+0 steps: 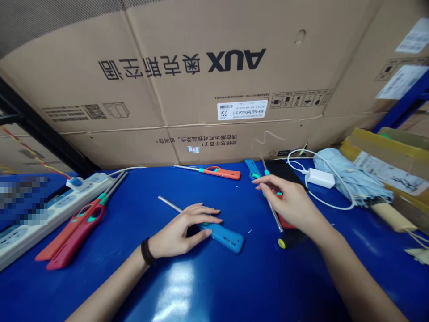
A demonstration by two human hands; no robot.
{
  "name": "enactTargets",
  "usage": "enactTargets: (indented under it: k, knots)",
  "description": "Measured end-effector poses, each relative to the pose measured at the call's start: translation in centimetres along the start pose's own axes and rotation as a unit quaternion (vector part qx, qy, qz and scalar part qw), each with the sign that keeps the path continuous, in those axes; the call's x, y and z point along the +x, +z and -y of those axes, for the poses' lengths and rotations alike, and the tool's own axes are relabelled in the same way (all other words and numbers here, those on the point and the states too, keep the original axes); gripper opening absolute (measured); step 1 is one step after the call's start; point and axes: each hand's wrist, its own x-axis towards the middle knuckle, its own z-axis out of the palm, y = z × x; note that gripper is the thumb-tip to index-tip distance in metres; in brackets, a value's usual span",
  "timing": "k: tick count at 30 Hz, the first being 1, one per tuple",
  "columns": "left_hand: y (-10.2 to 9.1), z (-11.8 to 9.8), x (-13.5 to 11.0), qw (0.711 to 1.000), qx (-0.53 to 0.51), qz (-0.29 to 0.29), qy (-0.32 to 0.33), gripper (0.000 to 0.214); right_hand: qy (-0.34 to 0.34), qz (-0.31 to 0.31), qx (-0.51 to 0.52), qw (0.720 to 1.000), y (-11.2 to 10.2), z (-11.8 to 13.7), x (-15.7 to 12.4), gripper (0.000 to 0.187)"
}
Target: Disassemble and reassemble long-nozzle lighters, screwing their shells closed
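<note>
My left hand (184, 230) lies over a blue long-reach lighter (223, 237), fingers curled around its body and its thin metal tube pointing up-left. A dark band circles that wrist. My right hand (284, 201) hovers at the right of the blue table, its thumb near a teal collar on a metal tube (272, 201). A red lighter body (286, 222) lies partly hidden under that palm. Just past my right fingers is a blue lighter handle (252, 169). A black-handled screwdriver (291, 239) lies below my right hand.
An orange lighter (223, 172) lies at the table's back edge. Two red-orange lighters (75, 237) rest beside a white power strip (50, 214) at left. At right are a black phone (284, 172), white charger (320, 178), and folded light-blue umbrella (351, 179). An AUX cardboard box (214, 89) stands behind.
</note>
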Motion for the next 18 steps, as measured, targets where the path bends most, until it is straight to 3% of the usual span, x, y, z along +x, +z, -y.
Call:
enactTargets:
  k: [4, 7, 10, 13, 18]
  knots:
    - [0.0, -0.2, 0.0, 0.999, -0.032, -0.006, 0.000, 0.030, 0.016, 0.002, -0.004, 1.000, -1.6, -0.2, -0.9, 0.022]
    - [0.1, -0.2, 0.1, 0.999, -0.042, -0.013, -0.002, 0.028, -0.002, 0.103, -0.051, 0.993, -1.8, -0.4, -2.1, 0.017]
    - [0.2, -0.4, 0.1, 0.999, -0.050, -0.010, 0.003, 0.026, -0.069, 0.207, -0.099, 0.971, -0.9, 0.0, -2.8, 0.009]
    - [0.2, -0.8, 0.1, 0.998, -0.060, -0.013, 0.008, 0.024, -0.111, 0.267, -0.134, 0.948, 0.0, 0.6, -2.5, 0.009]
    - [0.1, -1.4, 0.0, 0.999, -0.050, -0.016, 0.010, 0.015, -0.076, 0.221, -0.132, 0.963, -1.9, 0.2, -2.3, 0.013]
